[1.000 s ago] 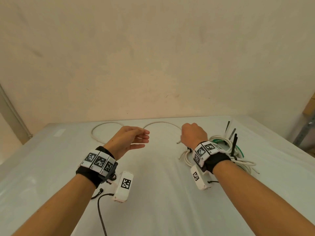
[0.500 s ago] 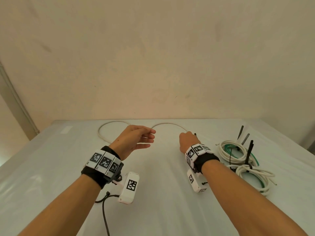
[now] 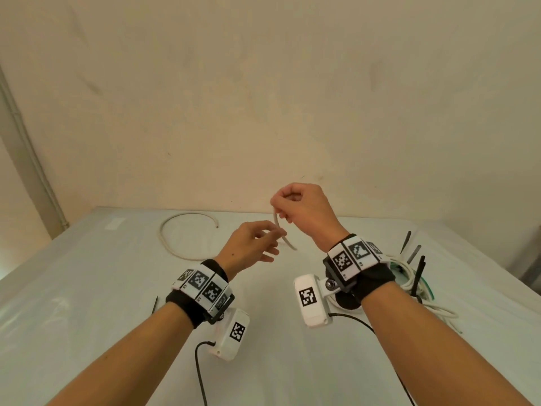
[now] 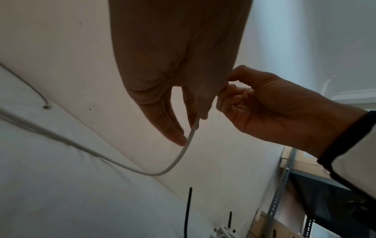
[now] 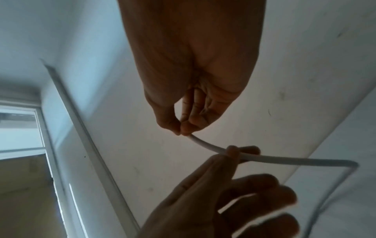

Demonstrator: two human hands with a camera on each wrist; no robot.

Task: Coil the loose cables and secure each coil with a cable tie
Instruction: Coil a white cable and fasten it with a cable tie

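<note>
Both hands have risen off the desk (image 3: 87,288) since the earlier frames, lifting one end of the white cable (image 3: 178,230) with them. Left of the hands, the cable's loop lies flat on the desk, its free end curling back toward the wall. From the loop the cable runs to the left hand (image 3: 248,247), where thumb and forefinger pinch it while the other fingers (image 5: 264,180) spread loosely; the stretch of cable behind that hand is hidden in the head view. Just right of it and higher, the right hand (image 3: 304,209) pinches the cable's tip between thumb and forefinger, its other fingers curled in. Right of the right wrist, tied coils (image 3: 409,276) of white and green cable lie on the desk, partly hidden by the forearm, with black ties (image 3: 420,273) sticking up. How many coils there are is unclear.
</note>
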